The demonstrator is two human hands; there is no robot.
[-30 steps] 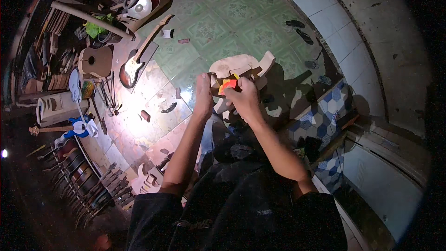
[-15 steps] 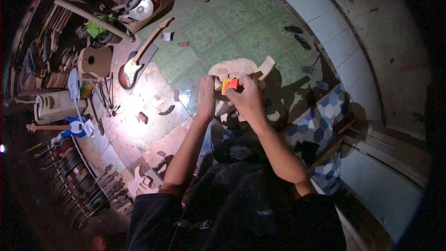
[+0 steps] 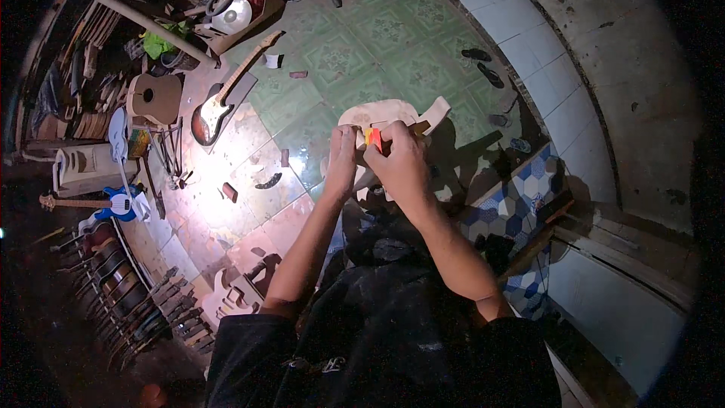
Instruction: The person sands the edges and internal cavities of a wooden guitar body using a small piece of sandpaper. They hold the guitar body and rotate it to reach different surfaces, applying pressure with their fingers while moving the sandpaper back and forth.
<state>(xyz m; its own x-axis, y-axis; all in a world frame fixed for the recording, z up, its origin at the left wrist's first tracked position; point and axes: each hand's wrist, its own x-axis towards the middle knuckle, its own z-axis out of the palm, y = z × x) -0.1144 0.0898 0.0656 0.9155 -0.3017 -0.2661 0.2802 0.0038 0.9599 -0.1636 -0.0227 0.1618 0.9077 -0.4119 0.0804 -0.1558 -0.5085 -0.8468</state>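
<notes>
An unfinished pale wooden guitar body [image 3: 377, 111] with a curved horn and dark cutouts lies in front of me. My left hand [image 3: 341, 162] grips its left part, fingertips bent over the wood beside a cutout. Between thumb and fingers, my right hand [image 3: 399, 162] pinches a small red-and-yellow block [image 3: 374, 138] against the middle of the body. Much of the block is behind my fingers, so its exact kind is unclear. Both hands hide the lower part of the body.
A sunburst electric guitar [image 3: 214, 115] and an acoustic guitar body [image 3: 155, 98] stand at the left. Farther down are a blue guitar [image 3: 121, 204], a pink body [image 3: 226, 298] and a rack of several bodies. Sandals [image 3: 491, 74] lie on the green tiled floor [image 3: 340, 57].
The red-and-yellow block has turned and shows a narrower face, more covered by my right fingers. My left hand has shifted slightly right, and the guitar body has moved a little.
</notes>
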